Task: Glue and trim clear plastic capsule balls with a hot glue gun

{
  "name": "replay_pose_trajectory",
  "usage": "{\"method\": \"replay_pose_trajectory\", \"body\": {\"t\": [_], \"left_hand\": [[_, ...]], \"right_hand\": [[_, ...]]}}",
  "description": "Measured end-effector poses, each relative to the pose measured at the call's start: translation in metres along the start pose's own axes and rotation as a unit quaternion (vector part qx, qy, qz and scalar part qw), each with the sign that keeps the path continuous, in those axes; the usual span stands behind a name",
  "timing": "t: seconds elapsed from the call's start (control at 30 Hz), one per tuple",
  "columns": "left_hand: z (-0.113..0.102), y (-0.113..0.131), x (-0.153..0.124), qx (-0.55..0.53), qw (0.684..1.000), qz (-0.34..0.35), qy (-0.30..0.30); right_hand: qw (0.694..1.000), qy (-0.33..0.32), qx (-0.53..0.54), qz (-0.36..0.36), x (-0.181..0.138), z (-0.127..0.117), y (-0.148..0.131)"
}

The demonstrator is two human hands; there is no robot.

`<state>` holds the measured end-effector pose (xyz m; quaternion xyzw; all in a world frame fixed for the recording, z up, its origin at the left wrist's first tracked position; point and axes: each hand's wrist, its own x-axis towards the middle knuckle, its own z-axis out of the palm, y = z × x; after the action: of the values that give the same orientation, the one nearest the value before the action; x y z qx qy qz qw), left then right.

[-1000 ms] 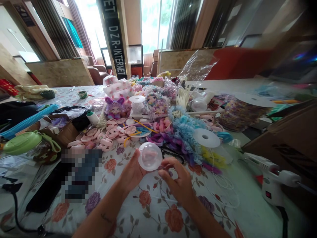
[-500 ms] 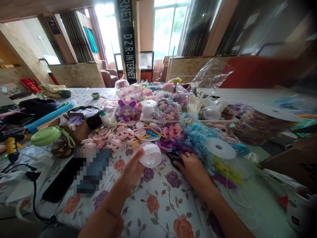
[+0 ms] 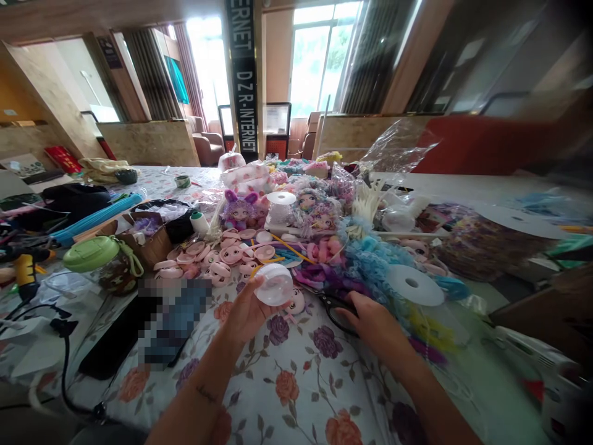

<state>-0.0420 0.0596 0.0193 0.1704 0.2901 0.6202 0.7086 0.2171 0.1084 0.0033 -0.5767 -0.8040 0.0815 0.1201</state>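
Observation:
My left hand [image 3: 245, 312] is closed round a clear plastic dome [image 3: 274, 285], thumb at its near side. Just to the right of the dome, a small pale doll face [image 3: 296, 303] lies on the flowered cloth, partly covered. My right hand [image 3: 377, 327] grips the black handles of a pair of scissors [image 3: 338, 310]. The blades point left, toward the dome, beside purple fluffy material [image 3: 315, 275]. Blue ruffled yarn [image 3: 370, 253] lies beyond the right hand.
Pink doll face parts [image 3: 222, 262] are heaped behind the dome, with finished-looking dolls [image 3: 238, 210] and a white spool [image 3: 280, 210] further back. A phone-like dark slab [image 3: 115, 337] and a green-lidded jar [image 3: 90, 253] stand left. A large white reel [image 3: 414, 284] is at right.
My left hand has shifted slightly left with the dome, exposing the small doll face. My right hand has moved a little right and lower, and the scissors show more plainly in it.

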Motion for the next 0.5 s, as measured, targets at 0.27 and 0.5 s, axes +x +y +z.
{"method": "replay_pose_trajectory", "body": {"t": [0.27, 0.5], "left_hand": [[0.003, 0.003, 0.004, -0.011, 0.998, 0.033, 0.047], [0.006, -0.001, 0.005, 0.008, 0.998, 0.016, 0.061]], "right_hand": [[0.751, -0.136, 0.624, 0.168, -0.023, -0.019, -0.004], [0.493, -0.183, 0.84, 0.135, -0.029, -0.015, -0.016]]}}
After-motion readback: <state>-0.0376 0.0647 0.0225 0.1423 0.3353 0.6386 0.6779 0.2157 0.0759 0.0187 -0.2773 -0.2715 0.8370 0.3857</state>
